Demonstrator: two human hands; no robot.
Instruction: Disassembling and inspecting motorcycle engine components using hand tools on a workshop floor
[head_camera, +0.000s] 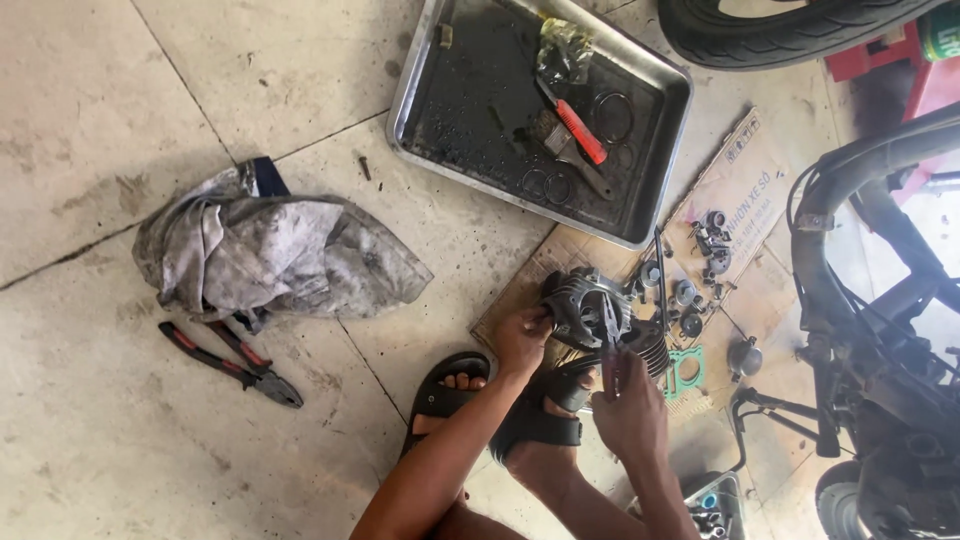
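My left hand (520, 340) grips a grey finned engine cylinder part (580, 305) and steadies it on a piece of cardboard (745, 190). Needle-nose pliers (610, 335) are held in my right hand (628, 405), their tip resting against the part. A second finned metal piece (655, 350) lies just right of the hands. My sandalled feet (450, 400) rest on the concrete floor below the part.
A metal tray (440, 80) holds a red-handled brush (578, 130), rings and a plastic bag. A dirty grey rag (270, 250) and red-handled pliers (230, 362) lie at the left. Small parts (700, 260) and a green gasket (685, 372) sit on the cardboard. A motorcycle frame (870, 300) stands at the right.
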